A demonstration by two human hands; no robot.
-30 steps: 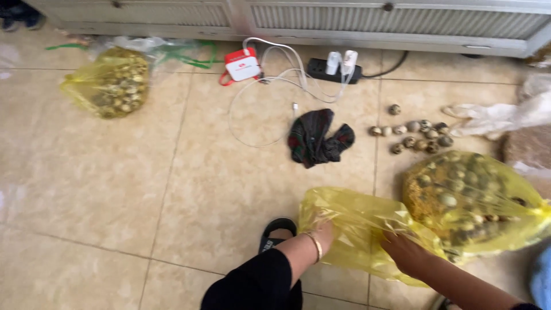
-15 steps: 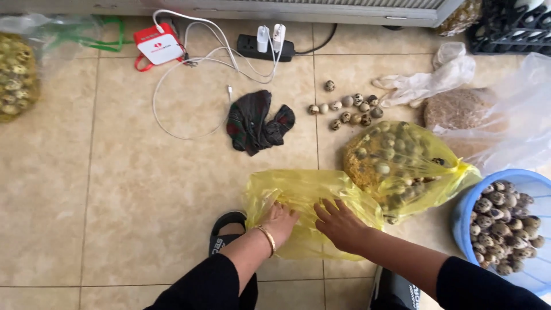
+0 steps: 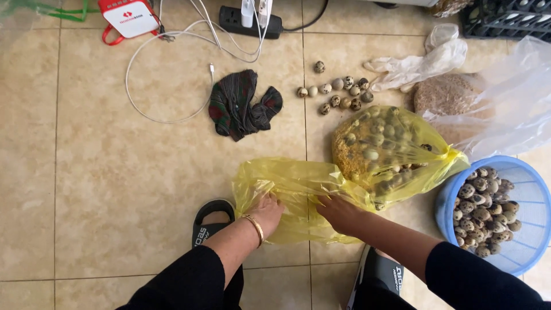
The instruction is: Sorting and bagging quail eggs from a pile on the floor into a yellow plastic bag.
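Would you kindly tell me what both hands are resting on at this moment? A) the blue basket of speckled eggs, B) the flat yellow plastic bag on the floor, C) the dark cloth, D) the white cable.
B: the left hand and the right hand both press on the flat yellow plastic bag, while the dark cloth, blue basket and white cable lie apart from them.

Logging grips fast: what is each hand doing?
Left hand: open, pressing flat on the empty yellow plastic bag.
Right hand: fingers curled on that bag.
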